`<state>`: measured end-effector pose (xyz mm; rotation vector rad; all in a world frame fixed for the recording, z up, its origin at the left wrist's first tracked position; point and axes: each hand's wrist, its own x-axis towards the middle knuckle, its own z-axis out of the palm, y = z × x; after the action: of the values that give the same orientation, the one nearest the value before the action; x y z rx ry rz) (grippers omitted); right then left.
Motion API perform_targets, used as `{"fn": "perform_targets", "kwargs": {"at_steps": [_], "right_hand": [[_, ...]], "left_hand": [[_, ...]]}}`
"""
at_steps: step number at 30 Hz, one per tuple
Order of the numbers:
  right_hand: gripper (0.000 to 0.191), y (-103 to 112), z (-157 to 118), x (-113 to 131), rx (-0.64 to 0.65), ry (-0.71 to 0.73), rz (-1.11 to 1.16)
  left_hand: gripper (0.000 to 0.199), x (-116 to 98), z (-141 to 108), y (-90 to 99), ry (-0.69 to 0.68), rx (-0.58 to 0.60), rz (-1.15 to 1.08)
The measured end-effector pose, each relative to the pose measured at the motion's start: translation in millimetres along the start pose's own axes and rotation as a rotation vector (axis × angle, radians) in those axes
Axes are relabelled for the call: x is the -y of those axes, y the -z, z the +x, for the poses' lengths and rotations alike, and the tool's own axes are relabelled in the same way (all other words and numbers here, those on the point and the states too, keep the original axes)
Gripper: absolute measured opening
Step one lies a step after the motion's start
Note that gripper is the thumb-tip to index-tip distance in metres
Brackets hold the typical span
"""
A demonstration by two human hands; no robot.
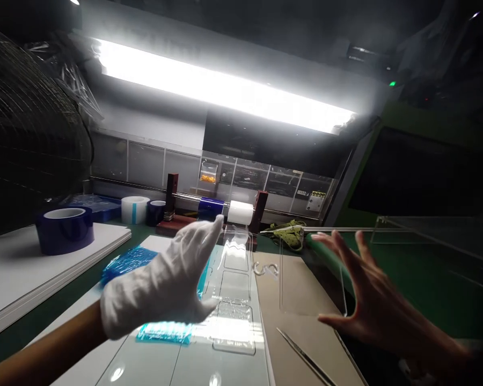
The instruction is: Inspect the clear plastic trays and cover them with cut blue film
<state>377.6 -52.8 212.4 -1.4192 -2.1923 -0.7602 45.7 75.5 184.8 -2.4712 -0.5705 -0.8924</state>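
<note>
My left hand (173, 273), in a white glove, is raised over a glossy sheet (145, 359), thumb and fingers apart with nothing between them. Clear film pieces (233, 321) with rounded outlines lie on the sheet, just right of the glove. Crumpled blue film (165, 332) shows below the glove. My bare right hand (366, 295) is held up on the right, fingers spread. Near its fingertips is a clear rectangular panel (312, 284) above a brown board (285, 321); contact with it is not visible. Metal tweezers (301, 354) rest on the board.
A stand holds a blue roll (211, 206) and a white roll (241, 212) at the back. A large blue tape roll (65, 230) sits on stacked white sheets (8, 262) at left. A green patterned item (287, 236) lies behind the board, under a bright lamp (225, 86).
</note>
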Motion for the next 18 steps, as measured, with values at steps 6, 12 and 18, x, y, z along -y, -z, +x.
{"fn": "perform_targets", "kwargs": {"at_steps": [6, 12, 18], "right_hand": [[0.125, -42.5, -33.3, 21.1, 0.278, -0.212, 0.53], [0.139, -115.2, -51.8, 44.0, 0.404, -0.259, 0.976], [0.118, -84.7, -49.2, 24.7, 0.526, -0.249, 0.562]], "left_hand": [[0.116, -34.5, -64.1, -49.5, 0.196, -0.051, -0.639], [0.119, -86.3, -100.4, -101.7, 0.587, -0.103, -1.144], [0.108, -38.8, -91.0, -73.3, 0.441, 0.33, -0.928]]}}
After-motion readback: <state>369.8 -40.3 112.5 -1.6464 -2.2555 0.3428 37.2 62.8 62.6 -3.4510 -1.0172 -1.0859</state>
